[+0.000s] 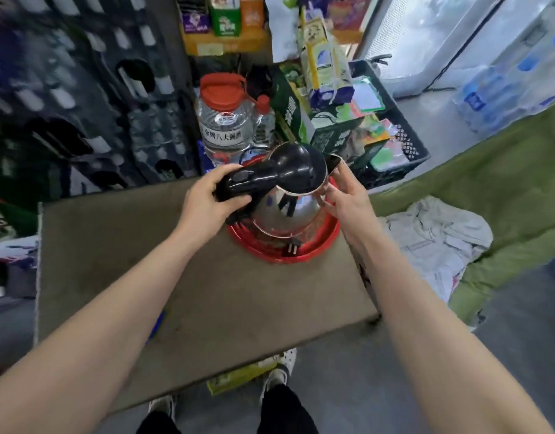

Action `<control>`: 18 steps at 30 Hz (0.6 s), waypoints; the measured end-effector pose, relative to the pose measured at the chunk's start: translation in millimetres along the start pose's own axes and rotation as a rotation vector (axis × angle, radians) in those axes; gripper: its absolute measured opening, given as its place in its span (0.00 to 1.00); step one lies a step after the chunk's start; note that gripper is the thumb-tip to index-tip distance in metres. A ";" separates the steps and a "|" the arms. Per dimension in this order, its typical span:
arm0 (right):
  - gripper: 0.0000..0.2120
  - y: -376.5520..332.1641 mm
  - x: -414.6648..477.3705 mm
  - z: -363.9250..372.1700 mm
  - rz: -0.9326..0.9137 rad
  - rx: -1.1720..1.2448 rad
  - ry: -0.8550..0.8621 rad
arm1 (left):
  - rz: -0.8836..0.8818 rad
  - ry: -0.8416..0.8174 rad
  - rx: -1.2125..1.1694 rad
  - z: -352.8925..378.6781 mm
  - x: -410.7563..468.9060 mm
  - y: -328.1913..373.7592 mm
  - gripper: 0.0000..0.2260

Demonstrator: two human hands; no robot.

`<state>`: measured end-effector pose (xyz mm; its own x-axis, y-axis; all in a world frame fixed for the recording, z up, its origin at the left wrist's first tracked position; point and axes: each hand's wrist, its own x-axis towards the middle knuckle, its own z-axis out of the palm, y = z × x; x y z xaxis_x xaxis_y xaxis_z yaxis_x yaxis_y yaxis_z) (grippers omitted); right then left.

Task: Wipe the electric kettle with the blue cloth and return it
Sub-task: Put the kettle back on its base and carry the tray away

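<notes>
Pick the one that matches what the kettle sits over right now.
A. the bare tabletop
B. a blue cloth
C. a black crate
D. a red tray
D: the kettle, held by the left hand at its black handle and touched by the right hand, is over the red tray.

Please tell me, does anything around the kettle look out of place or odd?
Yes. The kettle is tilted, held over the red tray by the left hand and the right hand. A loose plug lies in the tray. No blue cloth is clearly visible.
</notes>
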<state>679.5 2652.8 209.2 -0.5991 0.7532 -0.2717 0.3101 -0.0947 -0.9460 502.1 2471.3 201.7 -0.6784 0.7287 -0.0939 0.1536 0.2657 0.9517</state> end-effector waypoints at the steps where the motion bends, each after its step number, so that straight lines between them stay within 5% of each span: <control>1: 0.30 3.6 9.8 -6.4 0.000 -0.011 -0.036 | -0.015 0.028 -0.010 9.4 0.9 -3.7 0.24; 18: 0.37 48.0 86.7 -22.4 0.000 -0.011 -0.260 | -0.025 0.218 0.027 65.7 21.6 -38.3 0.24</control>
<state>659.0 2728.2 144.2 -0.7680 0.5607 -0.3097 0.3173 -0.0869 -0.9443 528.8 2518.3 144.1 -0.8212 0.5685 -0.0494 0.1520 0.3014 0.9413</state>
